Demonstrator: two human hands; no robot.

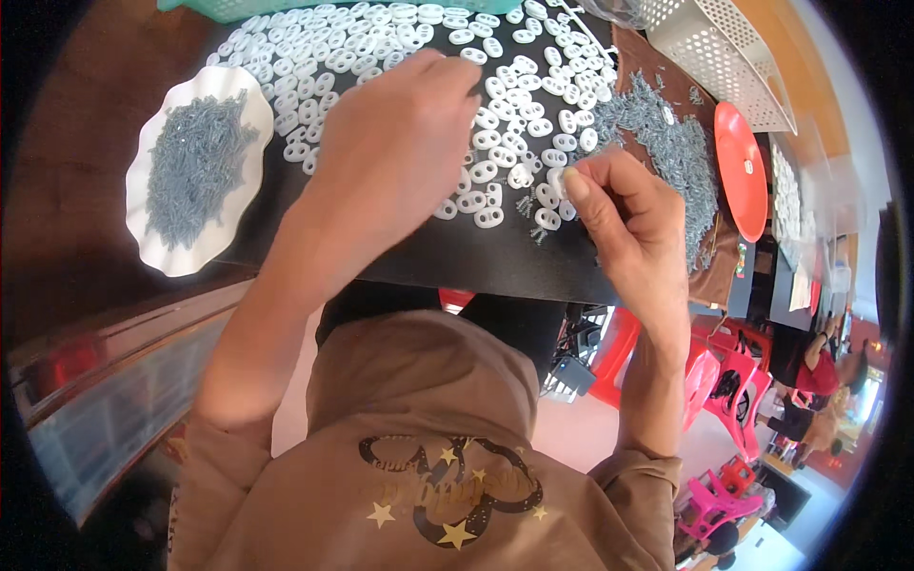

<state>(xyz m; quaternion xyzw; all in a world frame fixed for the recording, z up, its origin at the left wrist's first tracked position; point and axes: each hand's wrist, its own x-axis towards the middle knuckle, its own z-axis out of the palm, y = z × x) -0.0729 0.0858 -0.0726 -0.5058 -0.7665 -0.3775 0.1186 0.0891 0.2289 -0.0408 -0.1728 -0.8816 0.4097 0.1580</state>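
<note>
Many white oval plastic pieces with two holes [333, 38] lie spread over the black table [457, 259]. My left hand [405, 133] reaches across them, back of the hand up and slightly blurred; its fingertips are mostly hidden, so I cannot tell what they touch. On the right, my right hand [628, 205] pinches a white plastic piece [557, 181] between thumb and forefinger, low over the near edge of the spread. A few small grey screw-like pieces [538, 234] lie just below that pinch.
A white scalloped dish [143, 214] full of grey screw-like pieces stands at left. More lie in a grey heap [671, 143] on a brown cloth [714, 285] at right, beside a red plate [733, 205]. A perforated white basket [705, 43] and a teal basket [228, 9] stand behind.
</note>
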